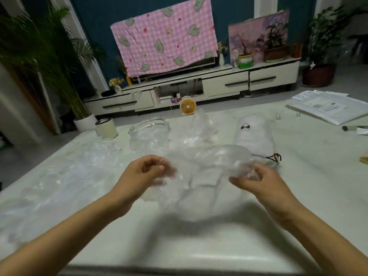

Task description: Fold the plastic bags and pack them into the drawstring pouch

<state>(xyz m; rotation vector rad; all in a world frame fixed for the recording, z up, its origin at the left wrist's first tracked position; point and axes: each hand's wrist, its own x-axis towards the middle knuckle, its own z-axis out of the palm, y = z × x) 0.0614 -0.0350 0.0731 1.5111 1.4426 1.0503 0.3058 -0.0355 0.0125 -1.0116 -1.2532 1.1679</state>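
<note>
Left hand, right hand, fingers pinching plastic bag stretched crosswise between them, drawstring pouch behind, drawn mouth nearward.

Pinching: left hand, right hand (held apart).

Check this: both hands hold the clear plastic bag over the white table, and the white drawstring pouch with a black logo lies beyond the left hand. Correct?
No. The head view shows the white drawstring pouch with a black logo beyond the right hand, not the left hand. Both hands do hold the clear plastic bag over the white table.
</note>
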